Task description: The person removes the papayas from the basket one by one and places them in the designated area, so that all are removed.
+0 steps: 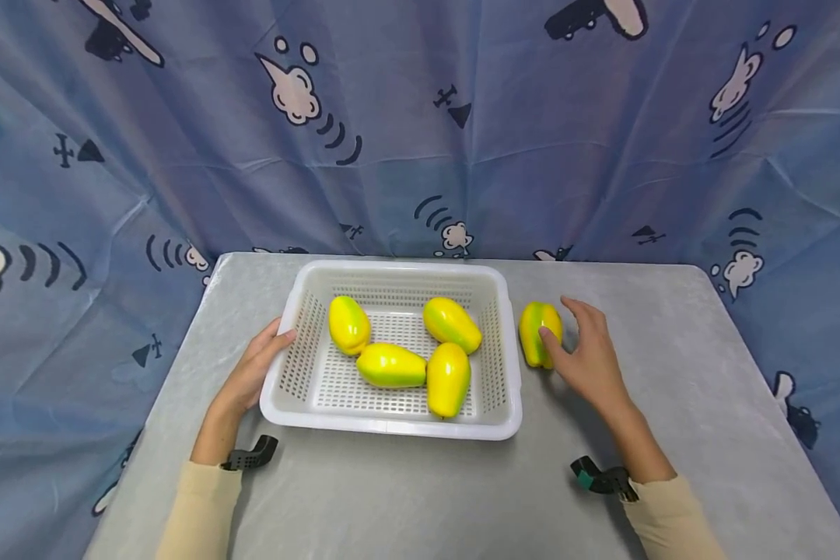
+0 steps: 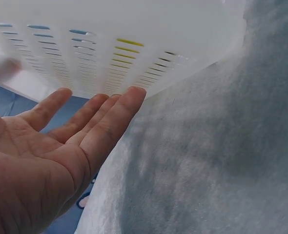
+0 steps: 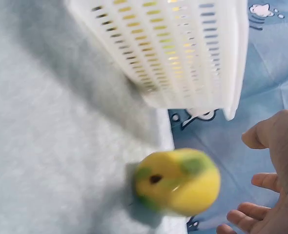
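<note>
A white perforated plastic basket (image 1: 392, 426) holds several glossy yellow-green fruits (image 1: 390, 365), shaped like mangoes or papayas. My left hand (image 1: 255, 362) grips the basket's left side, thumb over the rim. In the left wrist view, the fingers (image 2: 110, 124) of that hand lie against the outer wall. One more yellow-green fruit (image 1: 540, 334), with a dark spot at one end, lies on the table right of the basket. Beside it is my right hand (image 1: 591, 362), thumb and fingers spread. The right wrist view shows a gap between this hand (image 3: 280, 165) and the fruit (image 3: 178, 182).
The basket stands on a grey-white table (image 1: 406, 498). A blue patterned curtain (image 1: 392, 155) hangs behind the table and along its sides. Black bands with camera mounts (image 1: 252, 453) sit on both wrists.
</note>
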The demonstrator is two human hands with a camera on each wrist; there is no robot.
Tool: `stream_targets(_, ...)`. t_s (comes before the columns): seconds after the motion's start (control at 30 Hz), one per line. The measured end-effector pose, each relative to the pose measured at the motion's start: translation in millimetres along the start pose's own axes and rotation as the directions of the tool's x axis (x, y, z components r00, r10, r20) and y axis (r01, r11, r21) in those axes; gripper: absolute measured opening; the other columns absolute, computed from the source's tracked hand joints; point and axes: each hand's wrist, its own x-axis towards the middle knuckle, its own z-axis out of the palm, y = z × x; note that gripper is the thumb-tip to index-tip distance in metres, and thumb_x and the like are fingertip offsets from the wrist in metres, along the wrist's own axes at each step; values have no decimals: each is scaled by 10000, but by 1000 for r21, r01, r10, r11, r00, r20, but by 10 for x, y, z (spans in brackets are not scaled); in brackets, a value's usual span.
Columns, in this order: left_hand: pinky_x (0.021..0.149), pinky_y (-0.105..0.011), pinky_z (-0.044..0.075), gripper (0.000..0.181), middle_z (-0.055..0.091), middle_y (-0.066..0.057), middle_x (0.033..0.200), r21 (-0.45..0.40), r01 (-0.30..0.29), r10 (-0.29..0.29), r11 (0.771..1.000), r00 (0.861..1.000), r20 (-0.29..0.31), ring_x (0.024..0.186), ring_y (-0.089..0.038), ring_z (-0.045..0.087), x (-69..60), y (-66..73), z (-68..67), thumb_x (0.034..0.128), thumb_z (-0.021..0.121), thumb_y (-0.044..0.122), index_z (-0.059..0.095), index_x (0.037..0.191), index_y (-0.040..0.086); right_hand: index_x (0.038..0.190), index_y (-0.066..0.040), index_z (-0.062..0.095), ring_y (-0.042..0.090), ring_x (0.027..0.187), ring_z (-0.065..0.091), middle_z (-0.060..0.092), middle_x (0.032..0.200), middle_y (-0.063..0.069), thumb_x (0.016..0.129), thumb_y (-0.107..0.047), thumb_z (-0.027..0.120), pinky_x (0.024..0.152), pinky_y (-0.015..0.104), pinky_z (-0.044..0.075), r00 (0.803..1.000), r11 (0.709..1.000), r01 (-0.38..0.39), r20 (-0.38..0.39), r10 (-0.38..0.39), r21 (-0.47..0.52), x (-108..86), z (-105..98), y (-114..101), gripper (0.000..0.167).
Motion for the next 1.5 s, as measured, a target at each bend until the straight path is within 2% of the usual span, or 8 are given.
stream_targets(0.17, 918, -463, 643, 679, 380, -379, 1585, 0, 2, -2, 1000, 1000, -3, 1232, -303, 657, -5, 24, 11, 1147, 410, 377, 133, 1709, 115, 1575, -69, 469, 508, 1501, 361, 357, 1642, 278, 1011, -237, 700, 1176, 783, 322, 998, 998, 58, -22, -57, 27, 31, -52, -129, 632)
stream_targets(0.23, 916, -454, 642, 672, 386, -374, 1583, 3, 0, 0, 1000, 1000, -5, 1229, -291, 657, -15, 25, 17, 1148, 407, 375, 140, 1707, 114, 1563, -69, 486, 501, 1487, 383, 367, 1638, 275, 1011, -234, 705, 1165, 770, 353, 996, 996, 87, -18, -86, 27, 47, -70, -182, 616)
stream_targets(0.47, 929, -459, 637, 680, 380, -355, 1602, 11, 4, -4, 1000, 1000, -1, 1258, -317, 636, -13, 24, 33, 1147, 413, 391, 136, 1710, 128, 1586, -65, 442, 459, 1458, 426, 376, 1640, 248, 1028, -204, 689, 1124, 696, 464, 988, 988, 145, 54, -147, 48, 140, -110, -349, 626)
stream_targets(0.63, 903, -433, 642, 679, 369, -383, 1581, 14, 0, 0, 1000, 1000, 0, 1198, -228, 662, -77, 40, -20, 1154, 385, 387, 115, 1707, 101, 1587, -88, 451, 439, 1447, 457, 388, 1641, 213, 1038, -217, 678, 1136, 670, 476, 976, 983, 171, 125, -178, 67, 218, -69, -446, 608)
stream_targets(0.77, 897, -430, 645, 671, 368, -396, 1567, 12, -11, 11, 1000, 1000, 4, 1186, -199, 674, -97, 52, -39, 1158, 376, 381, 120, 1704, 87, 1586, -82, 452, 436, 1445, 470, 400, 1632, 214, 1042, -219, 679, 1128, 665, 487, 966, 977, 205, 145, -212, 65, 263, -64, -504, 605)
stream_targets(0.9, 900, -422, 647, 672, 366, -410, 1555, 9, -23, 23, 1000, 1000, 4, 1180, -197, 682, -78, 61, -30, 1158, 379, 376, 127, 1700, 69, 1587, -77, 449, 433, 1446, 469, 397, 1633, 216, 1042, -217, 678, 1134, 663, 483, 961, 975, 217, 164, -224, 56, 290, -87, -550, 607)
stream_targets(1.23, 920, -412, 638, 691, 354, -369, 1609, 15, 1, -1, 1000, 1000, 1, 1215, -209, 660, -34, 40, 1, 1151, 399, 402, 124, 1707, 97, 1565, -79, 486, 400, 1453, 469, 413, 1636, 186, 1044, -217, 675, 1128, 629, 507, 939, 961, 276, 206, -276, 27, 384, -173, -726, 571)
stream_targets(1.5, 915, -420, 635, 688, 359, -361, 1609, 1, 2, -2, 1000, 1000, 10, 1210, -214, 659, -11, 20, 27, 1153, 396, 398, 117, 1709, 106, 1566, -99, 484, 428, 1412, 504, 417, 1625, 183, 1048, -243, 663, 1124, 621, 507, 917, 962, 273, 300, -262, 6, 475, -198, -860, 566)
